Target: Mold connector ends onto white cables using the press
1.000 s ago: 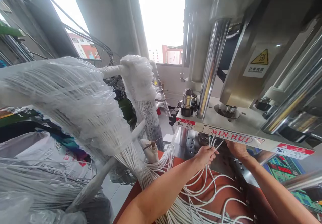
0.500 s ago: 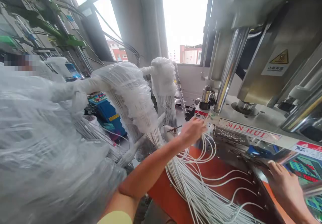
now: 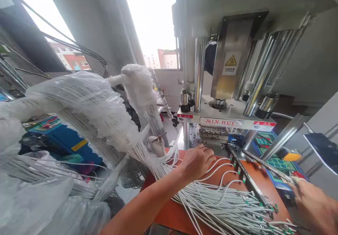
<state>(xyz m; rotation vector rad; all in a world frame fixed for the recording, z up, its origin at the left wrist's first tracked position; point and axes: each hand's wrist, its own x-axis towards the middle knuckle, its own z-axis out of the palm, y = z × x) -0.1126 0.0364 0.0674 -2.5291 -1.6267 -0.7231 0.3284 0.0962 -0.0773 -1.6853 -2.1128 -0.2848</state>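
My left hand [image 3: 198,160] reaches over the white cables [image 3: 211,194], its fingers curled down. Whatever is between its fingertips is hidden. Just right of it, several separate white cables run to green-tipped ends along a narrow metal bar [image 3: 248,177]. At the right, my right hand [image 3: 311,198] is closed on the near end of a long thin metal handle [image 3: 271,167], which slants up and left toward the press. The press [image 3: 221,121], marked MIN-HUI, stands beyond both hands, with a dark metal mould block [image 3: 213,131] under its plate.
Plastic-wrapped cable bundles [image 3: 87,94] hang over a padded rack at the left. An orange-brown work surface [image 3: 169,212] lies under the cables. Green control panels [image 3: 280,164] and an upright chrome post [image 3: 282,138] are at the right. Behind the bundles sits a blue machine [image 3: 66,140].
The view has swung right. My left hand has left the press's front left corner and come down over the cables. My right hand has moved back from the bar's far end, on the handle.
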